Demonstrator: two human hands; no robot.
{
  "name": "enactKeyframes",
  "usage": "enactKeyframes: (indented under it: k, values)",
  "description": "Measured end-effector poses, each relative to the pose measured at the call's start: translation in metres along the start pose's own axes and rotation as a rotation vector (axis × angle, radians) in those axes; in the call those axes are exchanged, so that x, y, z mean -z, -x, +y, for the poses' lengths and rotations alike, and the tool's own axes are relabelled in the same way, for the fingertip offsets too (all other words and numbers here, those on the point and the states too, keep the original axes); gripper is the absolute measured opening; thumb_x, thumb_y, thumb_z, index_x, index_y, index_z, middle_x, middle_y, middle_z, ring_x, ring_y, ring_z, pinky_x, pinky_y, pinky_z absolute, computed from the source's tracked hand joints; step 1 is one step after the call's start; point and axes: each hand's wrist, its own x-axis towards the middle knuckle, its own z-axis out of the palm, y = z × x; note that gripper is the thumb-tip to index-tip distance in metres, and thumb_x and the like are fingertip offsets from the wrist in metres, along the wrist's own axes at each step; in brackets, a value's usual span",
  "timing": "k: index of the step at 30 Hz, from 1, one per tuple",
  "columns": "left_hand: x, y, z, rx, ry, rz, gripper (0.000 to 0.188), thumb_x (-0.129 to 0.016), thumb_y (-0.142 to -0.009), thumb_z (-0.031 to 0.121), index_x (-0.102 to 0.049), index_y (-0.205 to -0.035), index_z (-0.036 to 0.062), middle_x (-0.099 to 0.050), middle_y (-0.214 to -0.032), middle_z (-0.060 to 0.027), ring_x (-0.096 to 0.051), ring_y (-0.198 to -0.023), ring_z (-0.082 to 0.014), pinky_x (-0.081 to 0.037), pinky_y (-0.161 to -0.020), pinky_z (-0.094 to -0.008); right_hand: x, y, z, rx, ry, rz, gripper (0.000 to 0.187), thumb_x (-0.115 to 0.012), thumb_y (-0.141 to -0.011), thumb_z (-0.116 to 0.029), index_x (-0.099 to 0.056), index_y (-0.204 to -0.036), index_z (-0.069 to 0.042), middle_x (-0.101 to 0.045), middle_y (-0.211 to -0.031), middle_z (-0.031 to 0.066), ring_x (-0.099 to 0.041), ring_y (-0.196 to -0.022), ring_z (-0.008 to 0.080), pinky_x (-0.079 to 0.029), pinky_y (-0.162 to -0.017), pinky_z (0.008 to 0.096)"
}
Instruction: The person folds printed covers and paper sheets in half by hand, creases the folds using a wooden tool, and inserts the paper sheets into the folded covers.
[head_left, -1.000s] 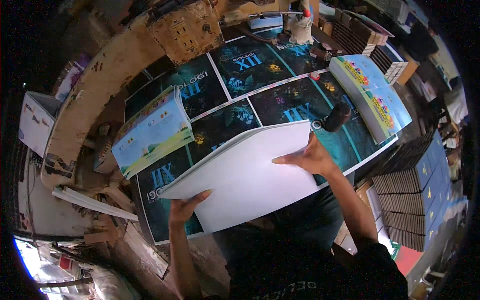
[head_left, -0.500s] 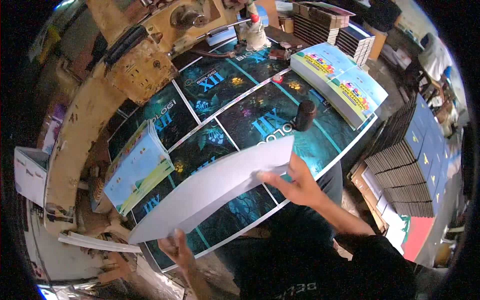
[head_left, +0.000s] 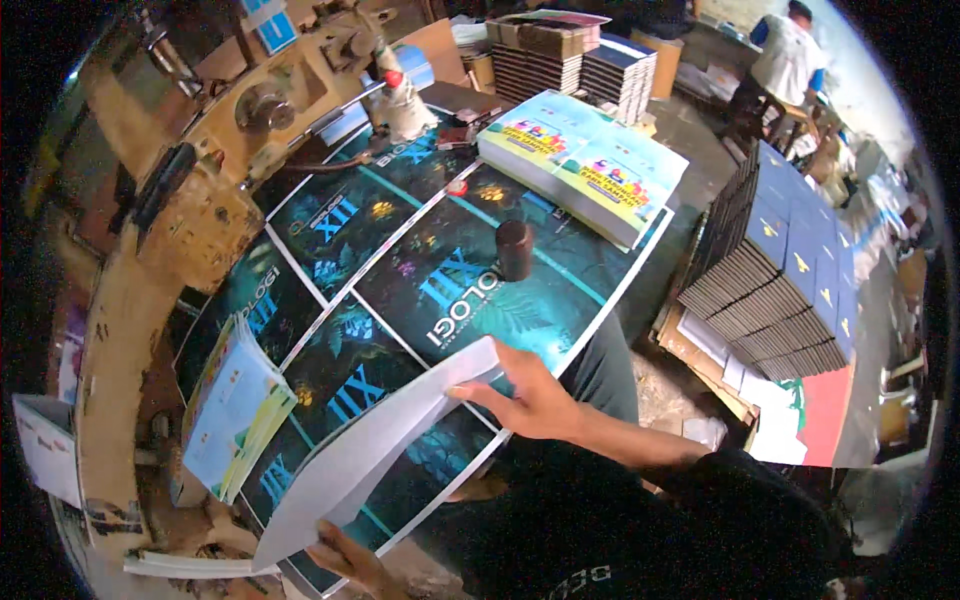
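Observation:
A long white sheet of paper (head_left: 385, 440), slightly bowed, stretches between my two hands over the near edge of the table. My right hand (head_left: 525, 400) grips its right end, thumb on the face turned toward me. Down at the lower left end, my left hand (head_left: 345, 555) pinches the near edge; part of its fingers is behind the paper. Under the sheet lie dark teal printed sheets (head_left: 405, 320) that cover the tabletop. To the left of the paper, a small stack of light blue and green printed sheets (head_left: 230, 415) leans at a tilt.
A dark brown cylinder (head_left: 516, 250) stands on the table. Beyond it lies a thick stack of colourful printed sheets (head_left: 580, 165). A beige machine (head_left: 200, 225) borders the left side. Dark blue bound books (head_left: 765, 270) are piled at right. Another person (head_left: 790, 60) is in the background.
My view has swung to the right, so the table and stacks appear farther left. Both hands keep hold of the white paper. A person has come into view at the far right.

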Motion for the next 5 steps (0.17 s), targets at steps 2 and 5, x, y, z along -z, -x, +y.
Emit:
enactKeyframes:
  k: [2, 5]
  values:
    - [0.007, 0.001, -0.001, -0.024, 0.215, -0.06, 0.04, -0.053, -0.104, 0.026, -0.053, -0.124, -0.0089, -0.057, -0.117, -0.019, -0.057, -0.107, -0.0247, -0.045, -0.095, -0.0378, -0.001, 0.002, 0.003, 0.006, -0.014, 0.033, 0.031, -0.073, -0.091, -0.019, -0.062, -0.112, 0.001, -0.07, -0.095, 0.0175, -0.071, -0.083, 0.0283, -0.053, -0.073, 0.0365]
    - [0.005, 0.0, 0.01, 0.046, 0.238, -0.068, 0.047, -0.054, -0.104, 0.029, -0.048, -0.132, -0.0078, -0.054, -0.126, -0.0209, -0.055, -0.116, -0.0261, -0.043, -0.101, -0.0397, 0.002, 0.01, 0.014, -0.011, -0.011, 0.047, 0.033, -0.073, -0.091, -0.02, -0.061, -0.114, 0.0, -0.07, -0.095, 0.0177, -0.071, -0.084, 0.0275, -0.053, -0.072, 0.0353]
